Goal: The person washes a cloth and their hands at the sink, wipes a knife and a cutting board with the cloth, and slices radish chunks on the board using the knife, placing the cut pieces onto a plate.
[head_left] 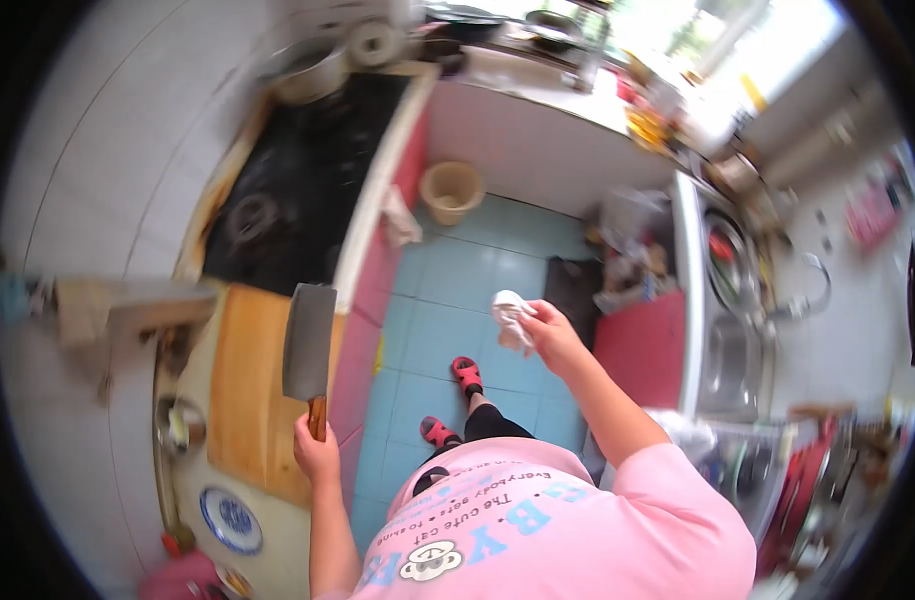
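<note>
My left hand (319, 452) is wrapped round the wooden handle of a cleaver (310, 340). Its broad grey blade points away from me, over the right edge of a wooden cutting board (247, 380). In my right hand (552, 335) a crumpled white cloth (513, 318) is pinched between the fingers, held in the air above the blue tiled floor. The cloth and the cleaver are well apart.
Beyond the board lies a black stovetop (302, 180) with a pot (310, 70) at its far end. A blue-and-white plate (231, 520) sits near the board. A bin (451, 192) stands on the floor; a sink (729, 355) is at right.
</note>
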`<state>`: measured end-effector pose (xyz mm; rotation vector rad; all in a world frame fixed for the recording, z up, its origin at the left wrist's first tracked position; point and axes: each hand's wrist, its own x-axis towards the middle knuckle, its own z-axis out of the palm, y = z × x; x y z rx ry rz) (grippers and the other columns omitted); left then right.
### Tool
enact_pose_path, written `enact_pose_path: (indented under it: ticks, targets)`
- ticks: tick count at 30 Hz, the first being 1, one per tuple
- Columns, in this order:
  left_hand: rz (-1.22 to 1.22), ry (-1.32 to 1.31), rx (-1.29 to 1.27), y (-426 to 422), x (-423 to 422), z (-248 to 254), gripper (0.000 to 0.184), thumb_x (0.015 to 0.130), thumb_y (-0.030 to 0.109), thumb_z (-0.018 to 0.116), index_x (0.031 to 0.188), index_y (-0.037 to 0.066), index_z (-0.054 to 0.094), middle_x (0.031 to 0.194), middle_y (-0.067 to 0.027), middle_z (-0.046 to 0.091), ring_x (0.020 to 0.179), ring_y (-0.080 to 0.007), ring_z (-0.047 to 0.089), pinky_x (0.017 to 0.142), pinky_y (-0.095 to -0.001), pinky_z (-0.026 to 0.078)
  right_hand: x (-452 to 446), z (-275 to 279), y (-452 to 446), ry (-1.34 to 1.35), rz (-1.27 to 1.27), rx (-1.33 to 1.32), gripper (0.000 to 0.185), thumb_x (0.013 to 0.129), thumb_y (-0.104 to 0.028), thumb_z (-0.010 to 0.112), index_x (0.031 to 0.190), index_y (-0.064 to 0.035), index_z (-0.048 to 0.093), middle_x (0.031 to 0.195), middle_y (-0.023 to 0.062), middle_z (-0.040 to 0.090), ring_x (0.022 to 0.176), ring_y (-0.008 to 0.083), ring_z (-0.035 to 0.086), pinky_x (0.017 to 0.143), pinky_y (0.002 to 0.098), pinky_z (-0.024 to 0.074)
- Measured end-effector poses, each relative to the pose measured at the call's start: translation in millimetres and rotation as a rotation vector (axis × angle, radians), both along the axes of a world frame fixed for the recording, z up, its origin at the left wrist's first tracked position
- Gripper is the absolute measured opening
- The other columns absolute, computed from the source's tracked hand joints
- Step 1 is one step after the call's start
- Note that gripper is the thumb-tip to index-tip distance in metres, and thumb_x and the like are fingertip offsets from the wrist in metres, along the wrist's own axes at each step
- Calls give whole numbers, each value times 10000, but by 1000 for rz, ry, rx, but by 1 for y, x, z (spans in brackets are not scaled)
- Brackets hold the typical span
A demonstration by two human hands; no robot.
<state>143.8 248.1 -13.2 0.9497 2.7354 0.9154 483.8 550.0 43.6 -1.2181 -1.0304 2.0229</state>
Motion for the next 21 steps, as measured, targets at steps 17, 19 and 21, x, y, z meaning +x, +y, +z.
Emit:
enact_pose_path:
  ticks: [17, 19, 21]
  targets:
    - [-1067, 13, 104, 284, 326, 56, 396, 742, 88, 732, 1103, 114, 571, 961, -139, 674, 882, -380, 652, 743, -464, 528, 334, -3, 7, 164, -656, 176, 139, 982, -164, 617, 1041, -62, 542, 964, 60, 653, 800, 126, 646, 669, 265, 531]
    - [-1117, 23, 70, 311, 371, 61, 384, 745, 84, 728, 1094, 108, 569, 946, -136, 671, 870, -376, 651, 731, -466, 524, 370, -18, 25, 175, -763, 181, 149, 964, -150, 645, 1030, -65, 543, 922, 47, 658, 771, 126, 642, 697, 268, 525]
    - [-1158, 15, 46, 338, 410, 71, 365, 757, 90, 734, 1082, 93, 569, 935, -145, 667, 865, -381, 654, 732, -457, 525, 411, -22, 42, 159, -762, 165, 146, 969, -145, 637, 1036, -74, 528, 940, 53, 654, 812, 143, 652, 715, 280, 536]
